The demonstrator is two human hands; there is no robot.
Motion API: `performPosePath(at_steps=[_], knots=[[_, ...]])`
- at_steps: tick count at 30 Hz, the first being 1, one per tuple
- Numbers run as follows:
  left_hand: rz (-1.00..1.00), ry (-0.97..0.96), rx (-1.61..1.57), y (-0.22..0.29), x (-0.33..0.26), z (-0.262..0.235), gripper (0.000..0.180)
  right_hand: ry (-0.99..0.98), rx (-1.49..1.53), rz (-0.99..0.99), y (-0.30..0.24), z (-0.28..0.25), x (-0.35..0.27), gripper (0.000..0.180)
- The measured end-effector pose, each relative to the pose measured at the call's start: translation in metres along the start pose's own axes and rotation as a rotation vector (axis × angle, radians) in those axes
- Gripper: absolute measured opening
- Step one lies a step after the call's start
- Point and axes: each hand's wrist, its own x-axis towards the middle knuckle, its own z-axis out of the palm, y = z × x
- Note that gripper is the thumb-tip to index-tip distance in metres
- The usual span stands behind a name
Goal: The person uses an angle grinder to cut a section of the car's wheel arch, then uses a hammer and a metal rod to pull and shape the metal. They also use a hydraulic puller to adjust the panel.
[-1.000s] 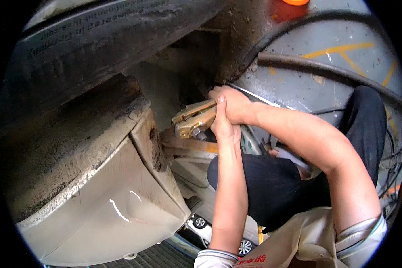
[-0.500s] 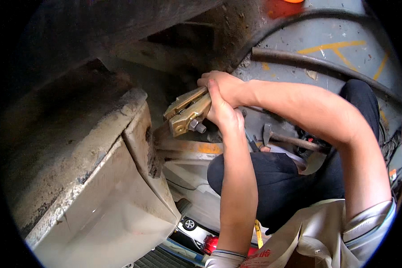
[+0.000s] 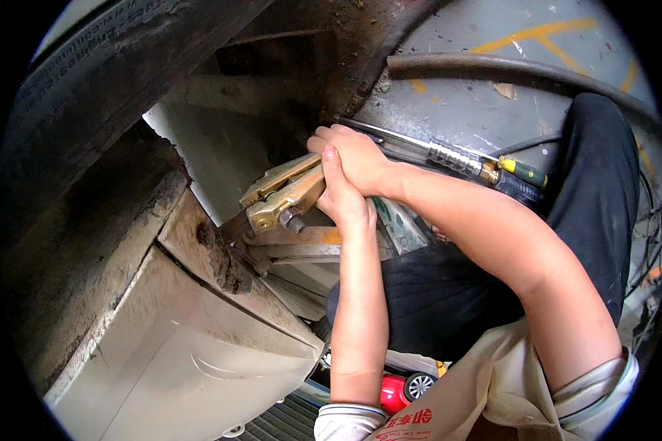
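Two hands closed together on one brass-coloured metal clamp tool (image 3: pixel 283 197) at the rusty edge of the body panel.

Your left hand (image 3: pixel 343 198) and right hand (image 3: pixel 357 158) are pressed against each other, both wrapped round the tool's rear end. The tool's long axis runs from upper right, at your hands, down to lower left; its jaws point lower left toward the corroded grey sheet-metal panel edge (image 3: pixel 213 253), with a steel bolt (image 3: pixel 293 220) on its underside. Versus half a second ago: same two-handed grip, tool at much the same tilt and spot. A yellow-and-black-handled screwdriver (image 3: pixel 518 175) lies on the grey floor behind your right forearm.
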Motion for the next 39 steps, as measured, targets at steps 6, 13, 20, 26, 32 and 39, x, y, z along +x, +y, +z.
performPosePath(at_steps=[6, 13, 20, 26, 32, 39], knots=[[-0.041, 0.198, -0.116, -0.008, 0.019, 0.020, 0.056, -0.151, -0.066, -0.061, 0.007, -0.020, 0.017, 0.031], [0.048, 0.094, -0.272, -0.009, 0.034, 0.017, 0.060, -0.463, -0.123, -0.135, 0.005, -0.013, 0.051, 0.033], [0.122, -0.022, -0.319, -0.023, 0.062, 0.028, 0.052, 0.053, -0.474, -0.251, 0.022, -0.005, 0.045, 0.050], [-0.072, -0.274, -0.069, -0.025, 0.074, -0.010, 0.053, -0.070, -0.608, -0.182, 0.008, -0.036, -0.008, 0.058], [-0.071, -0.462, 0.165, 0.000, 0.080, 0.005, 0.034, -0.199, -0.702, 0.060, 0.045, -0.066, -0.063, 0.040], [0.122, -0.386, 0.065, -0.008, 0.104, 0.010, 0.025, -0.129, -0.499, -0.103, 0.063, -0.054, -0.132, 0.034]])
